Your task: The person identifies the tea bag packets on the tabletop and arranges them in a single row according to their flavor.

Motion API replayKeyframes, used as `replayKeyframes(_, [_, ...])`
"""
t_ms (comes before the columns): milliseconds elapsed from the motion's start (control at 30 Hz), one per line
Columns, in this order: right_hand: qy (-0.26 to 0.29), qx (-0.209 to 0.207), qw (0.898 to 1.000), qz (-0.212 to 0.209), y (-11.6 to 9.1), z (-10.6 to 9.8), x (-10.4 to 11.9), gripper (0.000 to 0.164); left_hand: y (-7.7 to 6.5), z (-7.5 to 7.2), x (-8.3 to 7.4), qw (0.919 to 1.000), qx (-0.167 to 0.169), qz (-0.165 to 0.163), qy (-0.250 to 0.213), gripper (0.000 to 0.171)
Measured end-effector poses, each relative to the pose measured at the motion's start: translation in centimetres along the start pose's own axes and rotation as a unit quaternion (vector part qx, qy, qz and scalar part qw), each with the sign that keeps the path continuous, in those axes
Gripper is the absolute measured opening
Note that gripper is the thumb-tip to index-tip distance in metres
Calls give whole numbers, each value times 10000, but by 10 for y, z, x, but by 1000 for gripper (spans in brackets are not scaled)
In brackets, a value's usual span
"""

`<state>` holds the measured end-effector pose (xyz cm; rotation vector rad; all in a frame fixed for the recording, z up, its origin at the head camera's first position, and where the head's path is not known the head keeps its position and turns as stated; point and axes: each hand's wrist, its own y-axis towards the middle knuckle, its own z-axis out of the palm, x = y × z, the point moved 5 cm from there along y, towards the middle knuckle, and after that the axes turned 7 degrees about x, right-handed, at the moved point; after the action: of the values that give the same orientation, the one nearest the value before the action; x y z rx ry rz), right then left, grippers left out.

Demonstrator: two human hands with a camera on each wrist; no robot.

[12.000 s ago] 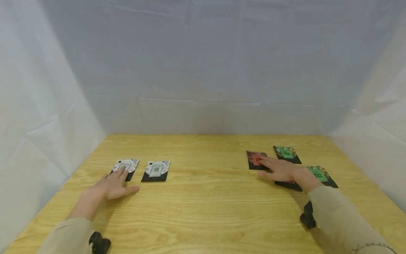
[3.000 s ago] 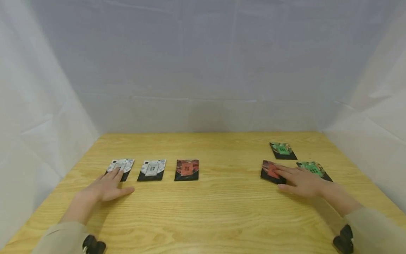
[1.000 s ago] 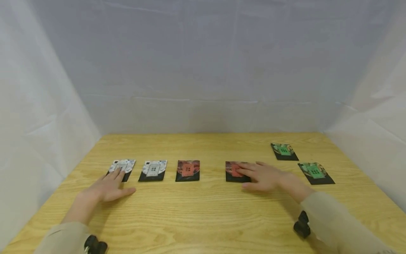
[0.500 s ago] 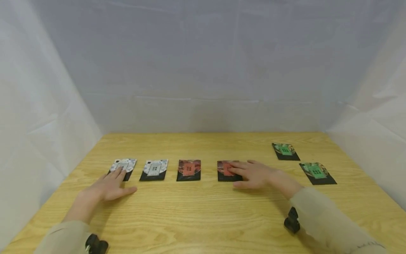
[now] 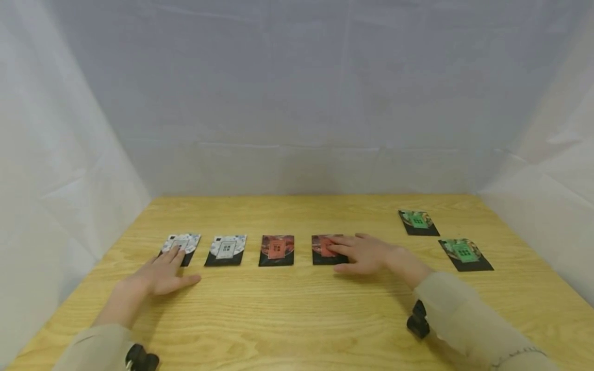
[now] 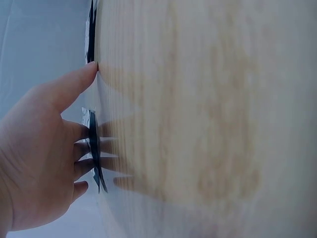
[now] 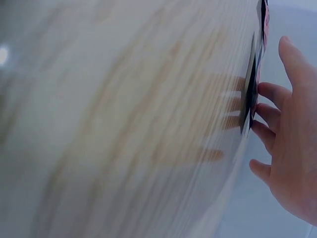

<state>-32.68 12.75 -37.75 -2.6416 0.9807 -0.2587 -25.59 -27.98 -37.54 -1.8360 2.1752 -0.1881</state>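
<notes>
In the head view my left hand (image 5: 160,273) rests its fingertips on the leftmost white-and-black sachet (image 5: 186,243), thumb spread to the right. My right hand (image 5: 366,254) lies with its outstretched fingers on a red-and-black sachet (image 5: 320,253) right of the middle. Between the hands lie a second white-and-black sachet (image 5: 226,250) and another red-and-black sachet (image 5: 277,250), in one row with the other two. The left wrist view shows the fingers over a thin sachet (image 6: 92,144). In the right wrist view the fingertips touch the dark edge of a sachet (image 7: 251,89).
Two green-and-black sachets, one farther back (image 5: 418,222) and one nearer (image 5: 465,254), lie tilted at the right of the wooden table (image 5: 278,319). White sheeting (image 5: 297,103) stands behind the table and along both sides.
Since three seconds ago my right hand has slid a red-and-black sachet leftward from beside the green ones into the row. Earlier, the other red one came there too. My left hand stays in place.
</notes>
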Motion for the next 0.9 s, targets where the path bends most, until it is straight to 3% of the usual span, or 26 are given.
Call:
replayKeyframes(500, [47, -128, 9999, -58, 4, 2, 0, 71, -2, 3, -1, 10000, 67, -50, -46, 97])
replayKeyframes(633, [185, -402, 9990, -53, -4, 3, -12, 71, -2, 3, -2, 9999, 93, -57, -67, 97])
replayKeyframes(900, [625, -760, 9943, 411, -33, 2, -49, 72, 0, 1, 0, 9999, -97, 46, 67, 96])
